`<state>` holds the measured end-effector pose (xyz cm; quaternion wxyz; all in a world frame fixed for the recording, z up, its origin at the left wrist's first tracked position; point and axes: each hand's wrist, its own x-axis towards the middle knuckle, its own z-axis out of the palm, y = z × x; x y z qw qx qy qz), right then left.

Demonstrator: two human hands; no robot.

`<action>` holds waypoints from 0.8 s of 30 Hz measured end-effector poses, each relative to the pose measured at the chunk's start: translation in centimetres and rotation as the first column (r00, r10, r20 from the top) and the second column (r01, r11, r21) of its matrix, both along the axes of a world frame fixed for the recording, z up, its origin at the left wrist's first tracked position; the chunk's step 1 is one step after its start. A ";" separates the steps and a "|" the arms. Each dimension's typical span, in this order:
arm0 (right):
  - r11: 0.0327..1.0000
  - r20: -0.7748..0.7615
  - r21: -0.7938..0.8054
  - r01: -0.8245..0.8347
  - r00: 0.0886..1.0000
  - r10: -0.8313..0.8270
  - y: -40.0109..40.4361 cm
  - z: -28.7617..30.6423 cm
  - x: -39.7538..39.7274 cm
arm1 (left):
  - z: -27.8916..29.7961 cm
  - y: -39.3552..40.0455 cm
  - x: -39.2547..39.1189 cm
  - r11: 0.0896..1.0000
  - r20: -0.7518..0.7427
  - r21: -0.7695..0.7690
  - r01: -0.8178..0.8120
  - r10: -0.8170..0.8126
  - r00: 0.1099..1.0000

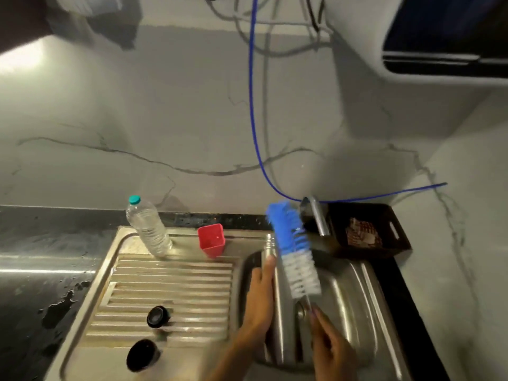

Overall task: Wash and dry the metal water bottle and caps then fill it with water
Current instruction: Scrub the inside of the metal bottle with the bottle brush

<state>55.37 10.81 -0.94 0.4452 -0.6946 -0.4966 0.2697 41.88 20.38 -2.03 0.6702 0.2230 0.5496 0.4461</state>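
My left hand (259,301) grips the metal water bottle (283,312), which stands upright over the sink basin (354,292). My right hand (334,350) pinches the thin wire handle of a bottle brush (292,248) with blue and white bristles. The brush head is up in the air, beside and above the bottle's mouth. Two black caps lie on the ribbed drainboard (192,273): a smaller one (158,316) and a larger one (143,354) near the front edge. The scene is motion-blurred.
A clear plastic bottle with a teal cap (147,226) and a red cup (211,240) stand at the back of the drainboard. The tap (316,215) rises behind the basin, with a dark basket (368,229) to its right. A blue tube (251,105) hangs down the wall. The counter on the left (41,284) is wet.
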 end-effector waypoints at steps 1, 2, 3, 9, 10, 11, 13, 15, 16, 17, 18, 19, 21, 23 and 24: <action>0.998 0.032 0.032 0.055 0.998 -0.056 -0.1 -0.6 1.5 | 1.2 -0.7 1.7 0.999 0.032 0.037 0.011 -0.012 0.999; 0.999 0.071 0.034 0.027 0.997 -0.029 -0.9 -0.5 2.7 | 2.3 -0.9 2.9 0.999 0.079 0.046 -0.014 0.011 0.997; 0.999 0.114 0.032 -0.027 0.993 0.023 -2.2 -0.3 4.0 | 3.2 -0.7 3.5 0.998 0.119 0.021 -0.053 0.051 0.992; 0.987 0.108 -0.114 -0.112 0.986 0.124 -4.6 -0.2 8.4 | 3.5 1.4 5.2 0.978 0.164 -0.035 -0.205 0.208 0.964; 0.986 0.088 -0.117 -0.119 0.988 0.130 -3.6 -0.2 8.7 | 3.3 0.0 5.9 0.983 0.167 -0.046 -0.178 0.183 0.969; 0.985 0.088 -0.114 -0.130 0.986 0.140 -2.8 -0.2 9.2 | 3.5 -1.6 6.9 0.990 0.159 -0.055 -0.131 0.138 0.978; 0.984 0.115 -0.112 -0.141 0.981 0.154 -1.8 -0.3 10.2 | 3.4 -3.8 8.5 0.994 0.136 -0.096 -0.055 0.068 0.988; 0.978 0.153 -0.155 -0.138 0.975 0.161 -2.6 -0.2 11.2 | 3.0 -3.1 8.3 0.985 0.147 -0.135 -0.112 0.131 0.980; 0.976 0.162 -0.166 -0.139 0.973 0.166 -3.5 -0.1 11.8 | 2.9 -2.0 7.6 0.975 0.141 -0.147 -0.168 0.189 0.972; 0.976 0.149 -0.169 -0.138 0.975 0.164 -4.4 0.0 12.1 | 2.8 -0.8 6.9 0.962 0.133 -0.144 -0.231 0.250 0.959; 0.975 0.140 -0.177 -0.136 0.977 0.162 -4.9 0.1 12.3 | 2.9 0.0 6.2 0.944 0.120 -0.147 -0.297 0.315 0.942; 0.974 0.112 -0.176 -0.144 0.980 0.165 -4.9 0.2 12.2 | 3.2 0.3 5.8 0.935 0.118 -0.145 -0.325 0.342 0.932; 0.975 0.038 -0.150 -0.165 0.984 0.172 -3.3 0.6 11.3 | 4.1 -0.3 6.0 0.954 0.129 -0.112 -0.278 0.292 0.948; 0.978 0.064 -0.130 -0.162 0.983 0.172 -0.9 0.6 10.6 | 4.5 -2.0 7.2 0.988 0.097 -0.039 -0.152 0.156 0.983; 0.979 0.052 -0.131 -0.156 0.985 0.164 0.1 0.6 10.6 | 4.3 -2.7 7.6 0.997 0.070 0.012 -0.077 0.076 0.995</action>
